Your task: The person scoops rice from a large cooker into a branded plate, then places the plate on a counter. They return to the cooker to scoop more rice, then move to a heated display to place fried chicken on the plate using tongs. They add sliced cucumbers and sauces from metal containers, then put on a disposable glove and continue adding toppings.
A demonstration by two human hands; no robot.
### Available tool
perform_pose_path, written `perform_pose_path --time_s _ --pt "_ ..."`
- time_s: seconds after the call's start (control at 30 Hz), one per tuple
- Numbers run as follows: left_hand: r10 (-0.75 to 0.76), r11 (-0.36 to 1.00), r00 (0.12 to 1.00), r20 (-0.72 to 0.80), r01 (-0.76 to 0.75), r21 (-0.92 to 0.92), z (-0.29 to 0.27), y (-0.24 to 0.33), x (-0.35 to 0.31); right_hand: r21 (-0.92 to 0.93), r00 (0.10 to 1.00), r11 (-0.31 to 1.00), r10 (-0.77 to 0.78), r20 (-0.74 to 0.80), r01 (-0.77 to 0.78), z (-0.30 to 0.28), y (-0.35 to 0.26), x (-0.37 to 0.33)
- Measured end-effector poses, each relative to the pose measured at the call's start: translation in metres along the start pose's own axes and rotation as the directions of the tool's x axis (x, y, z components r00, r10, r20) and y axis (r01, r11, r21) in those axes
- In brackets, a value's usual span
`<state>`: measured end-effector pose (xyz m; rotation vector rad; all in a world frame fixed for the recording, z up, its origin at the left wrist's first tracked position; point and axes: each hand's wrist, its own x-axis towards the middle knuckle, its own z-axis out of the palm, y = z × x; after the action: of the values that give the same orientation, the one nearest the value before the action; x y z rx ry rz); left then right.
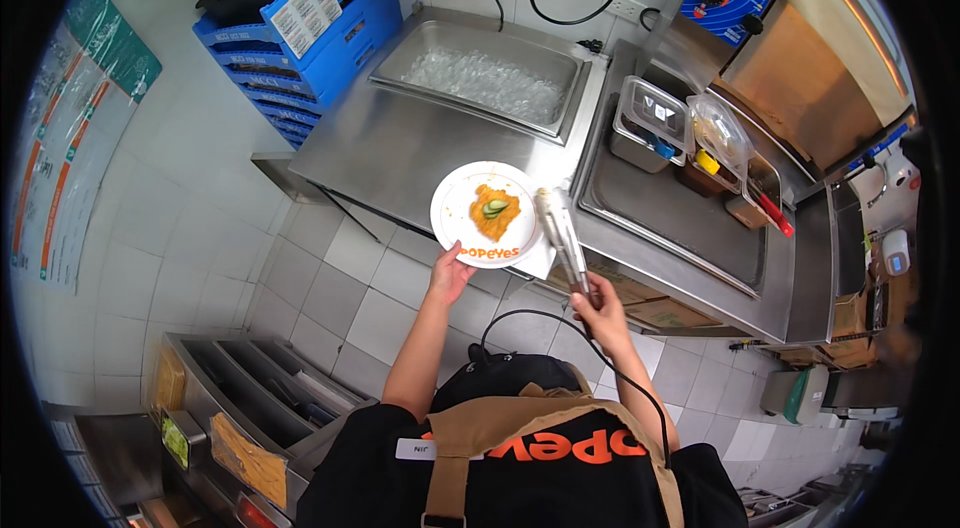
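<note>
My left hand (453,275) grips the near edge of a round white plate (452,190), holding it over the front edge of the steel counter (370,148). On the plate lies a piece of orange-brown breaded food (484,196), topped with several green pickle slices (494,209). To the right of the plate, my right hand (603,313) is closed around the handle end of metal tongs (565,238). The tongs point away from me, their tips apart from the food. A white sheet (538,258) shows between plate and tongs.
A steel pan (580,93) of ice or clear bubbly contents is set into the counter. Blue crates (330,38) stand at the back left. On the right, lidded containers (650,118) and a red-handled utensil (783,224) sit on a steel tray (660,218). A black cable (540,313) crosses my right arm.
</note>
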<state>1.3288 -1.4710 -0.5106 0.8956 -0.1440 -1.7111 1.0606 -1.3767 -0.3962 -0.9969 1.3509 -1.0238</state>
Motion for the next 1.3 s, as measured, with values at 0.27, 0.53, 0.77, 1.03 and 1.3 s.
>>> perform_pose_path --time_s 0.27,0.53,0.77,1.03,1.3 --pt "-0.173 0.571 0.975 -0.138 0.213 0.793 0.021 0.060 0.023 -0.684 0.924 0.664 -0.382 0.038 0.302 0.086 -0.001 0.068" --pt "0.013 0.670 1.000 0.005 -0.012 0.742 -0.051 0.173 -0.004 -0.841 0.817 0.418 -0.574 0.048 0.344 0.135 0.039 0.119" --pt "0.253 0.485 0.946 0.202 -0.305 0.820 -0.051 0.344 0.035 -0.941 0.860 0.309 -0.509 -0.042 0.137 0.148 0.052 0.131" --pt "0.347 0.190 0.811 0.471 -0.553 0.811 -0.006 0.579 0.120 -0.970 0.844 0.232 -0.533 -0.062 0.076 0.187 0.030 0.166" --pt "0.405 -0.283 0.476 0.780 -0.746 0.603 0.053 0.761 0.190 -0.625 0.534 0.774 -0.572 -0.622 0.102 0.270 0.017 0.200"
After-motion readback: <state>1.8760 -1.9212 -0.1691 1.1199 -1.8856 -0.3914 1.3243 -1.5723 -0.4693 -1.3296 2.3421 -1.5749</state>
